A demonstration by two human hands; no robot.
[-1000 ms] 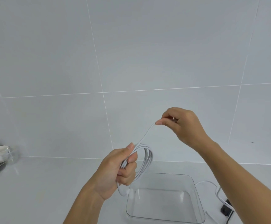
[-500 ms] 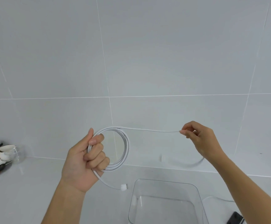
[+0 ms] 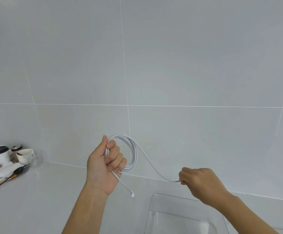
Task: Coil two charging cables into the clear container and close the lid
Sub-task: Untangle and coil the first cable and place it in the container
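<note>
My left hand point(image 3: 106, 163) is raised above the counter, fist closed around several loops of a white charging cable point(image 3: 132, 151). One plug end point(image 3: 132, 194) dangles below that fist. The free strand curves down and right to my right hand point(image 3: 199, 182), which pinches it between thumb and fingers. The clear container point(image 3: 156, 210) sits open on the counter at the bottom right, below my right hand, with nothing visible inside. No lid and no second cable show in this view.
A white tiled wall point(image 3: 154, 73) rises close behind the white counter point(image 3: 36, 200). At the far left stands a clutter of paper cups point(image 3: 0, 155), a bowl point(image 3: 25, 155), papers and a brush point(image 3: 6, 180).
My right hand dropped lower and toward the container, turning the taut straight strand into a sagging curve. The left hand holds the coil at about the same height. The view shifted upward.
</note>
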